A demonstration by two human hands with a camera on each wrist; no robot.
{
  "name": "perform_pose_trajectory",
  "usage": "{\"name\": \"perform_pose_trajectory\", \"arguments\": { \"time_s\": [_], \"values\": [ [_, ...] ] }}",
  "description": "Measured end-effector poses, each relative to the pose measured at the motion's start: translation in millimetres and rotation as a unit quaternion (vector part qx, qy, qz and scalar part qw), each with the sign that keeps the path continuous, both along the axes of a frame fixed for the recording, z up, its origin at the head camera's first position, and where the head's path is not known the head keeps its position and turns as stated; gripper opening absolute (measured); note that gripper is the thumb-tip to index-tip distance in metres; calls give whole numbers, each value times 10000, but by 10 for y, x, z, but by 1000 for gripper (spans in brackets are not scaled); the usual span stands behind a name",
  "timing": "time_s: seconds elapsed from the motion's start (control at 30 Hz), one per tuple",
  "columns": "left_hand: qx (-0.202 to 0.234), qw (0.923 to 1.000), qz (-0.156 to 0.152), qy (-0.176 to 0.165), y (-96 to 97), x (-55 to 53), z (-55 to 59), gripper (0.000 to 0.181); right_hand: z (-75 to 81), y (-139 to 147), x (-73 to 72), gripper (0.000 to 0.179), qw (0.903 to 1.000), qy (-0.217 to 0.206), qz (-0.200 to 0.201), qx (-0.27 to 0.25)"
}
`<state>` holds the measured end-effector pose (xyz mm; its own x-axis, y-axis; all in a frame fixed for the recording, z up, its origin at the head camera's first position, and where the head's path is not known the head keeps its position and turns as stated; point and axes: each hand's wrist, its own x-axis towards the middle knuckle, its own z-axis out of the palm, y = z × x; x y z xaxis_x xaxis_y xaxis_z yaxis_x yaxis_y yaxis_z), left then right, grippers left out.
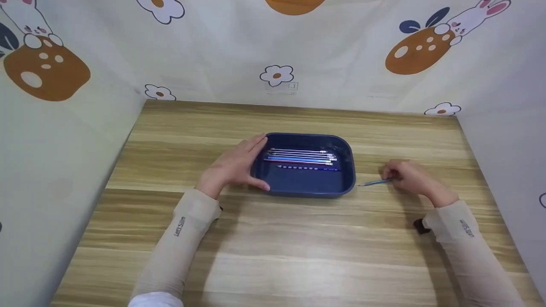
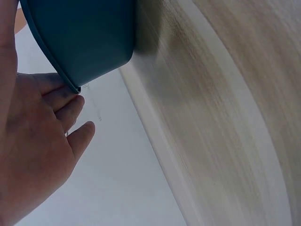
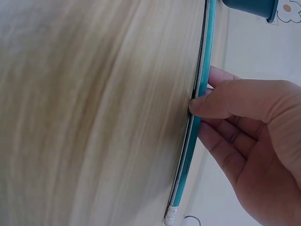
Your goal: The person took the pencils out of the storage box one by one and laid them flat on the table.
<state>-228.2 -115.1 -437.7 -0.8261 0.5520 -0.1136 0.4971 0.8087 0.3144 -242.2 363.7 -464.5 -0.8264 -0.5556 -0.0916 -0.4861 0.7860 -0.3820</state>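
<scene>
A dark blue tray (image 1: 305, 194) with rounded corners stands on the wooden table, with several pencils (image 1: 298, 156) lying side by side in it. A dark blue pencil with pale spots (image 1: 298, 167) lies a little nearer the front. My left hand (image 1: 232, 168) rests on the tray's left end, thumb at the front rim and extended fingers at the back corner; in the left wrist view its fingers (image 2: 66, 103) touch the rim. To the tray's right, my right hand (image 1: 407, 177) pinches a teal pencil (image 3: 193, 136) between thumb and fingers, white eraser end away from the tray.
The wood-grain table (image 1: 324, 251) is bounded by a printed cloth wall (image 1: 222, 55) at the back and pale walls at left (image 1: 85, 140) and right (image 1: 507, 162). Black wrist devices (image 1: 421, 226) show at the cuffs.
</scene>
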Motion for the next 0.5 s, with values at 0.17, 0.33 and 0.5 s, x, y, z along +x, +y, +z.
{"name": "perform_pose_trajectory", "arguments": {
  "time_s": [0.17, 0.33, 0.5],
  "values": [
    [-5, 10000, 59, -19, 8, 4, 8, 130, 19, 15, 9, 29, 10000, -4, -9, -16],
    [-58, 9999, 69, -52, 15, 13, 20, 131, 32, 33, 38, 25, 9998, 109, -11, -146],
    [-58, 9999, 24, -79, -4, 4, 22, 131, 123, -11, 77, 26, 9996, 108, -99, -252]
  ]
}}
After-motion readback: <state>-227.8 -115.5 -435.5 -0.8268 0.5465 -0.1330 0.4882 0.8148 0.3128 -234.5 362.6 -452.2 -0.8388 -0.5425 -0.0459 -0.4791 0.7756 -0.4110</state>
